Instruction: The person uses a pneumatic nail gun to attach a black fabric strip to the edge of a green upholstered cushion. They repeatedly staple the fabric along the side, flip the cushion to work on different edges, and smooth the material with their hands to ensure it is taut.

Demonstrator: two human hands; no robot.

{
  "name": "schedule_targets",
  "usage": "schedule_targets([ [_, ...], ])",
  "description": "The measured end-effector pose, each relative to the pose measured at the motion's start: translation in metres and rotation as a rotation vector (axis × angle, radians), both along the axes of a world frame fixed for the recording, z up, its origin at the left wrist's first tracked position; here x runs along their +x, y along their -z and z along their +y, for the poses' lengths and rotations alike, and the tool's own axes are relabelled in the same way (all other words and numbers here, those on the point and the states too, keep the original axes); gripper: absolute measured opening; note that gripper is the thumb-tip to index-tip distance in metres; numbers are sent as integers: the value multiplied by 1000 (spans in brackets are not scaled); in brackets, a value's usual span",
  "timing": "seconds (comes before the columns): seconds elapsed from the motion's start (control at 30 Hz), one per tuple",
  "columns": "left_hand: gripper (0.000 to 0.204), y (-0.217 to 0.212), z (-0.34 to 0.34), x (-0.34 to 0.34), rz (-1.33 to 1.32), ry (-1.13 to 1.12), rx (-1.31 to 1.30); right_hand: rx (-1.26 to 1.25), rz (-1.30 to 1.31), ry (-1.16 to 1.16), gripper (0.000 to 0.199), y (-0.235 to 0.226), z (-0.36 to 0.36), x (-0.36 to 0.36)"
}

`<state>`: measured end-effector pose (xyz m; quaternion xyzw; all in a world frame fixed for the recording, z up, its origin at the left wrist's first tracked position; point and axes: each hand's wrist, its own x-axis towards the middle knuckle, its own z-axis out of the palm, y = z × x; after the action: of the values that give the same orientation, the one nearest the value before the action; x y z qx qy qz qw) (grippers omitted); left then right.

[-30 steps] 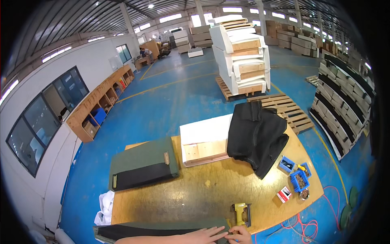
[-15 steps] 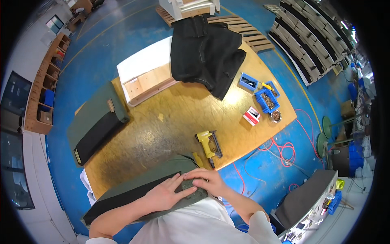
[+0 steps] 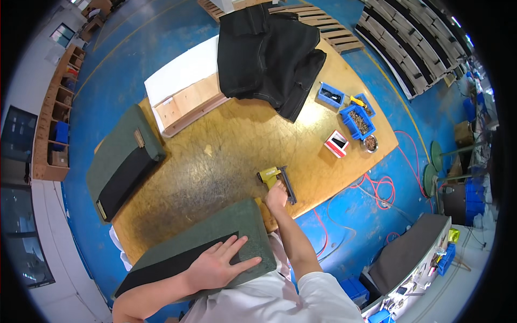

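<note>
Pressing flat on the green cushion (image 3: 215,237), the left hand (image 3: 218,266) lies with fingers spread wide and holds nothing; the open palm looks placed to pin the cushion against the near edge of the workbench (image 3: 226,145). The black underside of the cushion faces up on its near side.

Right hand (image 3: 277,196) reaches past the cushion's far corner to the yellow staple gun (image 3: 276,178), which lies on the workbench just beyond that corner. Fingers touch or curl around the handle; whether the grip is closed, I cannot tell from this angle.

Second green cushion (image 3: 123,161) rests on the workbench's left edge, well apart from the hands. White-and-wood panel (image 3: 183,91) sits at the far-left corner, and black fabric (image 3: 269,54) is draped over the far edge beside it.

Blue bins (image 3: 353,116) of small fasteners, a small metal bowl (image 3: 370,143) and a red-and-white box (image 3: 337,144) cluster at the workbench's right end, likely kept within reach of the staple gun. Red hose (image 3: 377,188) loops on the floor below that end.
</note>
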<state>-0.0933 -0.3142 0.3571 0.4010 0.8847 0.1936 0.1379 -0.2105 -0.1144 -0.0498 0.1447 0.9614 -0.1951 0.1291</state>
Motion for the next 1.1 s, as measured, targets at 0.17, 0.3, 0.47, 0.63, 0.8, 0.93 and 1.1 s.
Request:
schedule_targets([
  [0.17, 54, 11, -7, 7, 51, -24, 8, -603, -183, 57, 56, -107, 43, 14],
  [0.3, 60, 9, -4, 7, 12, 15, -43, -628, -78, 76, 48, -300, 89, 107],
  [0.47, 64, 21, -7, 10, 36, 8, 19, -739, -67, 87, 38, -461, 68, 201],
  [0.63, 64, 24, -9, 15, 39, 26, 20, -672, 21, 39, 30, -456, 43, 230],
  [0.8, 66, 25, -10, 19, 21, 42, 15, -505, -31, -42, 27, -453, 40, 225],
  [0.93, 62, 26, -12, 22, 23, 42, 35, -529, -35, -73, 26, -454, 41, 229],
  [1.1, 55, 31, -12, 24, 46, 68, 78, -517, -62, -97, 26, -455, 38, 234],
])
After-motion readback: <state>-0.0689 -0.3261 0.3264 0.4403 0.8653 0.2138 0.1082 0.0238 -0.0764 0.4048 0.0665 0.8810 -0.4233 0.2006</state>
